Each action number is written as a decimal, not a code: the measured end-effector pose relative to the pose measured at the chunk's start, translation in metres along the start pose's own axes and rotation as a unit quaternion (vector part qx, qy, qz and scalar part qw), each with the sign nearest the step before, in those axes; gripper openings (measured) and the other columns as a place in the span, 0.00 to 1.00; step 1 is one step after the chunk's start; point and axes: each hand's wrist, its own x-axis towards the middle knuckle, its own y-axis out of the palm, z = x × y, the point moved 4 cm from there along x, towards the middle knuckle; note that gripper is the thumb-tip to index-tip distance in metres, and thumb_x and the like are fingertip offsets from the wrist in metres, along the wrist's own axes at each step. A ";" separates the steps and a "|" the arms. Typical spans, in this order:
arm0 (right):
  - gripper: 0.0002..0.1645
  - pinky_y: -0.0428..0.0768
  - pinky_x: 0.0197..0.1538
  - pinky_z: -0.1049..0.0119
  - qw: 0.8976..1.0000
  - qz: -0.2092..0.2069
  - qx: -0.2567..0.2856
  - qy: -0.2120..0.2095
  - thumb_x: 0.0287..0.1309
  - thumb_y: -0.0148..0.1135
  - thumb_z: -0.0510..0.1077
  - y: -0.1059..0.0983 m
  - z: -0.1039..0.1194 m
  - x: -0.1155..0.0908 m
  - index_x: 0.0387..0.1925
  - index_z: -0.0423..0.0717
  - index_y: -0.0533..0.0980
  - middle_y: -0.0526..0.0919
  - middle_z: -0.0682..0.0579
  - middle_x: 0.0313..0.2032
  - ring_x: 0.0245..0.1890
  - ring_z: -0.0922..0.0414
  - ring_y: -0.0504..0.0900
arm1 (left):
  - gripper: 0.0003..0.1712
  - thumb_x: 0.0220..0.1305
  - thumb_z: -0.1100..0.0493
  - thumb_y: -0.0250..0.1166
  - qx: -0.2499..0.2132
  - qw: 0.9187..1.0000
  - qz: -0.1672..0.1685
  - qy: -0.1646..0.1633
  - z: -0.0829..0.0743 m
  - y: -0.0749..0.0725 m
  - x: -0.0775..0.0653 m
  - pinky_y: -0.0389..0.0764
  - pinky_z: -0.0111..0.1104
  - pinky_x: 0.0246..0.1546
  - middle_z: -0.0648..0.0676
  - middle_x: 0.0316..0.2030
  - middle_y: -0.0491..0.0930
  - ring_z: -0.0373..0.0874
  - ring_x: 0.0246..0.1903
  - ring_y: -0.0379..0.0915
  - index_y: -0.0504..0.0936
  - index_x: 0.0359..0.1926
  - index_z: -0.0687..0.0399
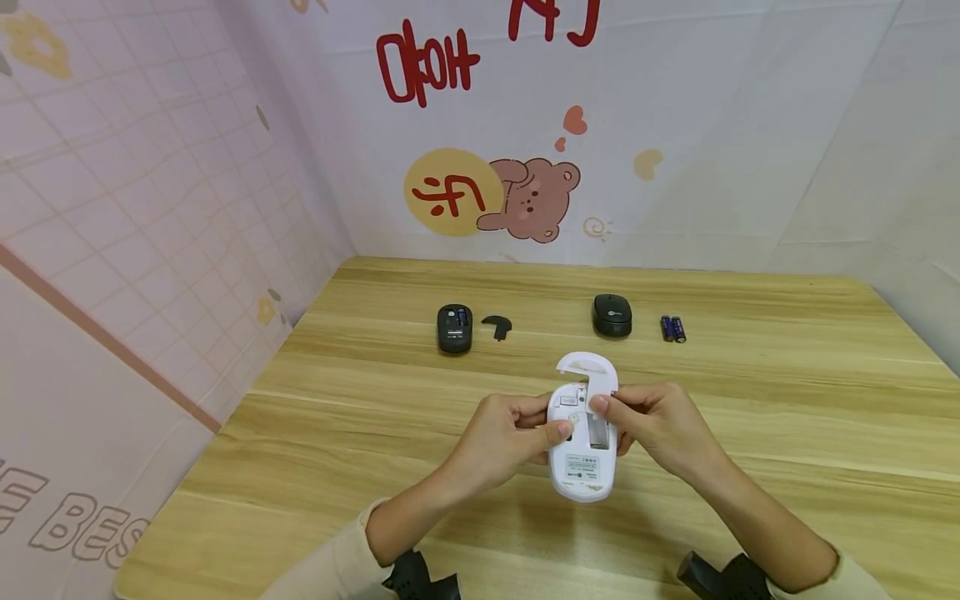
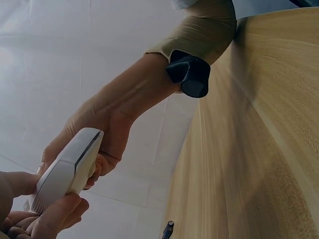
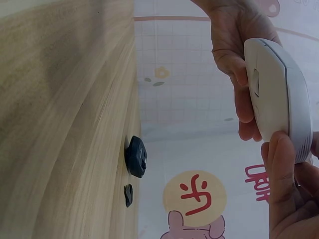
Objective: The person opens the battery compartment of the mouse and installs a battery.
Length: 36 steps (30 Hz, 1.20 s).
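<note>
A white computer mouse [image 1: 582,467] is held underside up above the table, showing its label and an uncovered, greyish battery bay [image 1: 598,433]. My left hand [image 1: 517,433] grips its left side, thumb on the underside. The right hand [image 1: 656,417] holds the opposite side, its thumb lying on the tongue of a white battery cover [image 1: 588,364]. That cover juts past the mouse's far end. In the left wrist view the mouse [image 2: 65,169] shows edge-on between both hands. The right wrist view shows its side [image 3: 279,94]; fingers behind it are partly hidden.
Behind the hands lie a black mouse [image 1: 454,333] with its bay uncovered and a battery inside, a black battery cover [image 1: 499,326], another black mouse [image 1: 612,317] right side up, and two batteries [image 1: 672,329]. A decorated cloth [image 1: 712,167] rises behind the wooden table [image 1: 337,400].
</note>
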 end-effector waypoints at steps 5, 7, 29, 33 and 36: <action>0.11 0.79 0.18 0.65 1.000 -0.009 -0.003 -0.004 0.60 0.58 0.36 -0.002 0.000 0.001 0.28 0.32 0.81 0.79 0.54 0.19 0.14 0.59 0.76 | 0.21 0.59 0.67 0.63 0.001 1.000 0.001 0.000 0.000 0.000 0.000 0.83 0.34 0.31 0.61 0.41 0.81 0.46 0.38 0.80 0.74 0.54 0.70; 0.11 0.79 0.18 0.65 1.000 -0.011 -0.005 -0.006 0.60 0.58 0.36 -0.002 0.001 0.001 0.28 0.32 0.81 0.79 0.54 0.18 0.14 0.59 0.76 | 0.21 0.59 0.67 0.63 -0.001 1.000 0.001 0.000 -0.001 -0.001 -0.001 0.83 0.34 0.31 0.61 0.40 0.81 0.46 0.37 0.80 0.74 0.54 0.70; 0.06 0.78 0.30 0.76 0.981 -0.172 0.037 -0.084 0.45 0.67 0.26 -0.006 0.012 0.002 0.22 0.37 0.82 0.81 0.52 0.25 0.28 0.61 0.77 | 0.22 0.60 0.67 0.63 -0.024 1.000 0.006 -0.003 0.001 -0.001 -0.001 0.83 0.34 0.32 0.62 0.42 0.81 0.47 0.38 0.80 0.74 0.55 0.70; 0.06 0.75 0.27 0.75 0.982 -0.173 0.030 -0.073 0.48 0.66 0.29 -0.009 0.015 0.005 0.20 0.38 0.82 0.80 0.54 0.22 0.25 0.61 0.74 | 0.21 0.59 0.68 0.63 -0.028 1.000 0.006 -0.004 0.002 -0.001 -0.002 0.83 0.34 0.32 0.62 0.41 0.81 0.47 0.38 0.80 0.74 0.54 0.70; 0.07 0.72 0.24 0.73 0.981 -0.181 0.018 -0.062 0.50 0.67 0.31 -0.012 0.017 0.007 0.19 0.40 0.81 0.77 0.54 0.20 0.23 0.60 0.72 | 0.21 0.59 0.68 0.63 -0.030 1.000 0.005 -0.006 0.003 -0.001 -0.003 0.83 0.34 0.32 0.62 0.41 0.81 0.47 0.38 0.80 0.74 0.54 0.70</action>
